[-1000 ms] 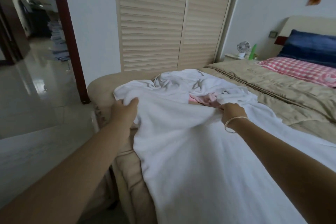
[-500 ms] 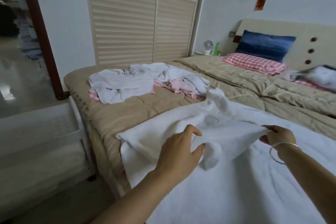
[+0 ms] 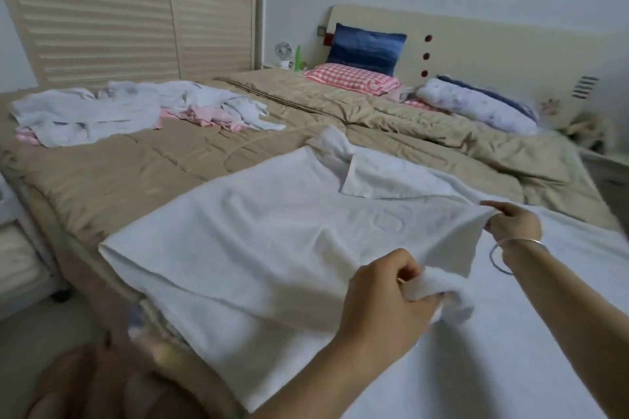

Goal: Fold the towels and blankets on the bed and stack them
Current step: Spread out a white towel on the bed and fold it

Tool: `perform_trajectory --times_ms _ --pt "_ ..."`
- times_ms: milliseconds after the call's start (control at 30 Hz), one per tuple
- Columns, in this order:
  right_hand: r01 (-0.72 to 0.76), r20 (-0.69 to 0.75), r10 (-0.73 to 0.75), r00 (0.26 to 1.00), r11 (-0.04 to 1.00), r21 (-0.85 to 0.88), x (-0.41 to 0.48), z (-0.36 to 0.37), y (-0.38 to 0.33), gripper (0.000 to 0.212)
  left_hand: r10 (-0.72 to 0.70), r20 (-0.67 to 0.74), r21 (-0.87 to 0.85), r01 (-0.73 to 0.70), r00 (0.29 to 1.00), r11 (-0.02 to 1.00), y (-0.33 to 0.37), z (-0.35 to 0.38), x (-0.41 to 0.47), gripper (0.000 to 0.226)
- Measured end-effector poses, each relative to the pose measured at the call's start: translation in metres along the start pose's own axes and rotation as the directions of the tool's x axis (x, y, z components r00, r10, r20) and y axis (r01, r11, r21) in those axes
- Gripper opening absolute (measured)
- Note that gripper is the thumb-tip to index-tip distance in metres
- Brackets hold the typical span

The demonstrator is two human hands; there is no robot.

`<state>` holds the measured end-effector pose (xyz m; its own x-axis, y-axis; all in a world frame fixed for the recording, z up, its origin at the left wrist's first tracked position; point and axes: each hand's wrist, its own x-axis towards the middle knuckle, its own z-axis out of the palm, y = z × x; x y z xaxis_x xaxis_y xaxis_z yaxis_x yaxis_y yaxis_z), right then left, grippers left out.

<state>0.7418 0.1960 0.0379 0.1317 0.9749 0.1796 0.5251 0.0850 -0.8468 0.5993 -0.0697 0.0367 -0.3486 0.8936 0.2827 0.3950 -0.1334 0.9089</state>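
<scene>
The left hand (image 3: 384, 299) grips a bunched corner of the big white towel (image 3: 272, 248) — the right hand (image 3: 514, 223) (with a bracelet) pinches another edge. The towel lies on the tan bed (image 3: 153, 167).

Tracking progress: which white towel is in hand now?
The flat towel nearest us, held by left hand and right hand; the crumpled heap lies apart.

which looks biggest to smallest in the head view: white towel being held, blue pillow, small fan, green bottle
1. white towel (also nearest the camera)
2. blue pillow
3. small fan and green bottle: look alike, not ranked
</scene>
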Motion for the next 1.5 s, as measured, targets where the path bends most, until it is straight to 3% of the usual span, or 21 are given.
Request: perform_trajectory --times_ms 100,167,233,333,433,533,667,733,867,933,1000,1100,1167,1333,1500 --pt "0.024 -0.086 -0.041 0.995 0.982 -0.188 -0.006 -0.058 0.024 0.044 0.045 0.179 0.062 -0.057 0.983 0.996 0.020 0.048 -0.033 0.025" --pt "-0.018 -0.004 0.017 1.000 0.974 -0.225 -0.003 -0.073 0.049 0.046 0.000 0.263 0.157 -0.043 0.965 0.987 0.017 0.062 -0.046 0.025" --pt "-0.107 0.142 0.143 0.979 0.966 -0.234 0.028 -0.070 0.101 0.065 -0.037 0.328 0.221 -0.038 0.944 0.974 0.007 0.064 -0.054 0.036" --pt "-0.213 0.186 0.284 0.941 0.921 -0.326 0.033 -0.050 0.149 0.083 -0.057 0.400 0.332 -0.086 0.915 0.939 -0.002 0.057 -0.067 0.049" --pt "-0.212 0.249 0.307 0.918 0.915 -0.344 -0.038 -0.047 0.115 0.075 -0.025 0.417 0.413 -0.165 0.909 0.896 -0.007 0.045 -0.075 0.045" --pt "-0.196 0.349 0.324 0.879 0.914 -0.356 -0.081 -0.054 0.098 0.044 -0.007 0.398 0.449 -0.188 0.917 0.873 -0.004 0.038 -0.085 0.034" --pt "-0.146 0.382 0.306 0.872 0.907 -0.395 -0.090 -0.059 0.109 0.051 0.092 0.297 0.536 -0.246 0.950 0.808 0.007 0.042 -0.096 0.020" --pt "-0.080 0.372 0.290 0.882 0.870 -0.487 -0.098 -0.063 0.111 0.051 0.070 0.323 0.543 -0.245 0.944 0.803 0.011 0.046 -0.102 0.021" --pt "-0.036 0.219 0.223 0.950 0.774 -0.632 -0.117 -0.072 0.104 0.058 -0.025 0.441 0.547 -0.247 0.897 0.800 0.007 0.054 -0.112 0.035" --pt "-0.090 0.198 0.258 0.946 0.792 -0.604 -0.117 -0.072 0.105 0.067 -0.100 0.498 0.523 -0.206 0.861 0.827 0.002 0.054 -0.113 0.042" --pt "-0.145 0.241 0.310 0.920 0.838 -0.526 -0.115 -0.070 0.107 0.058 -0.180 0.505 0.424 -0.061 0.844 0.904 -0.004 0.054 -0.111 0.043" --pt "-0.259 0.310 0.350 0.884 0.918 -0.299 -0.123 -0.073 0.110 0.033 -0.246 0.553 0.074 0.248 0.796 0.966 -0.010 0.051 -0.108 0.031" --pt "-0.328 0.321 0.365 0.874 0.930 -0.163 -0.130 -0.077 0.110 0.029 -0.232 0.586 -0.064 0.330 0.776 0.942 -0.011 0.050 -0.108 0.021" --pt "-0.433 0.291 0.431 0.854 0.899 -0.062 -0.151 -0.083 0.112 0.029 -0.208 0.518 -0.089 0.294 0.830 0.952 -0.014 0.059 -0.121 0.015" --pt "-0.398 0.295 0.377 0.878 0.917 0.015 -0.168 -0.079 0.123 0.026 -0.158 0.463 0.148 0.100 0.872 0.984 -0.021 0.067 -0.133 0.030"
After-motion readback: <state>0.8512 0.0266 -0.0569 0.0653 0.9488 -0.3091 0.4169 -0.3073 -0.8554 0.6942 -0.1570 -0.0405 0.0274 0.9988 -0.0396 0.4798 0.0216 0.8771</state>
